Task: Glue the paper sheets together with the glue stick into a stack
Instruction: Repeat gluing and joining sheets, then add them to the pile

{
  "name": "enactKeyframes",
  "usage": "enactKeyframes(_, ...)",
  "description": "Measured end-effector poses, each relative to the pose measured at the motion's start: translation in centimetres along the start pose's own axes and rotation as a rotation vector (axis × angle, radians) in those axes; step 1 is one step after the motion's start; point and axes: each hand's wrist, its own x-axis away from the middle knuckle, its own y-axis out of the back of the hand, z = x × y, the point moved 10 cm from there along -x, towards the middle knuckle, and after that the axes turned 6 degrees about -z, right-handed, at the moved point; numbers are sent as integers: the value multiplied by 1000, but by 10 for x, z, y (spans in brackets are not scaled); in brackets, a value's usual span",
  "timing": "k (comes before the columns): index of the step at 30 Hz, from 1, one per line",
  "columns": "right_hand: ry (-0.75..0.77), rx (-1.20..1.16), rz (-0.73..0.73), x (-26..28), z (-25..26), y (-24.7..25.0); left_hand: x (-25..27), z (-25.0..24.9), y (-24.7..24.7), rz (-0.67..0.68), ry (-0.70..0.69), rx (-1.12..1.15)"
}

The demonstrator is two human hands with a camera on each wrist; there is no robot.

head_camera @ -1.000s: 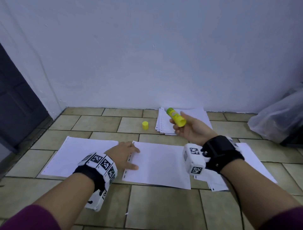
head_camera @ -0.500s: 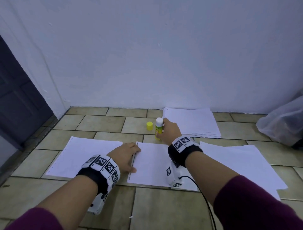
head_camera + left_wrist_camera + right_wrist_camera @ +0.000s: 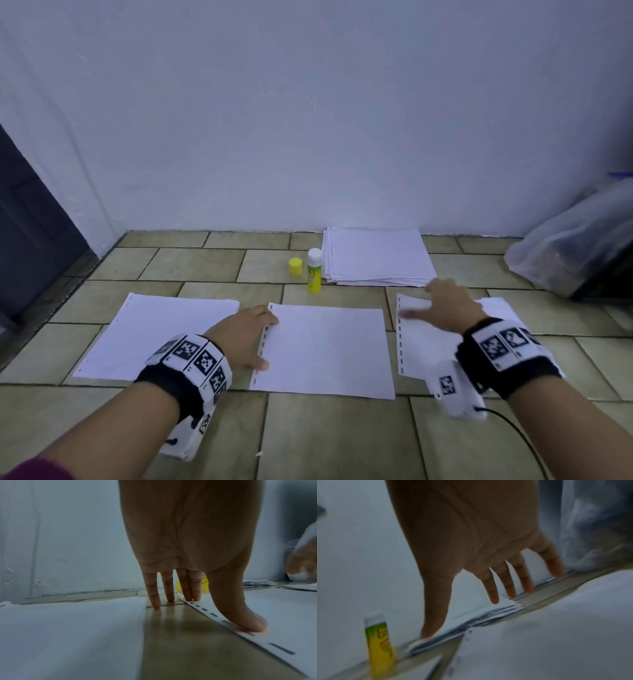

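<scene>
Glue stick (image 3: pixel 314 271): one, upright on the tiled floor (image 3: pixel 212 263), white tip up, uncapped; one yellow cap (image 3: pixel 295 266) just beside it on the left. Paper: three flat sheets in a row across the near floor, namely left sheet (image 3: pixel 161 334), middle sheet (image 3: pixel 329 349) and right sheet (image 3: pixel 424 339), plus one pile of sheets (image 3: pixel 376 255) against the wall (image 3: pixel 308 120), just right of the glue stick. One plastic bag (image 3: pixel 575 240) at far right.

Left hand (image 3: pixel 245 334): fingers straight and spread, thumb (image 3: pixel 247 620) and two fingertips pressing the punched left edge of the middle sheet, the other two fingertips on bare tile. Right hand (image 3: pixel 448 306): fingers apart and straight, holding nothing, blurred, over the far left corner of the right sheet; contact with the paper not clear. Glue stick well apart from both hands, beyond the middle sheet's far edge.

Against half a second ago: glue stick no longer gripped by the right hand, now standing alone on the same spot; right hand moved rightward to the right sheet; left hand unchanged on the middle sheet.
</scene>
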Motion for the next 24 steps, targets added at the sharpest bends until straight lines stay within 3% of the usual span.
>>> enactKeyframes(3,-38,186,169,21,-37,-31,2,-1,-4,22,5,-10)
enactKeyframes(10,79,78,112,32,-39,-19,4,-4,-5,28,4,-96)
enactKeyframes(16,49,21,-142,40,-28,43,7,-6,-7,9,-9,-112)
enactKeyframes(20,153,21,-283,76,32,74,9,-8,-8,-29,-7,-116)
enactKeyframes(24,369,33,-140,102,119,10,11,-8,-13,2,-10,-68)
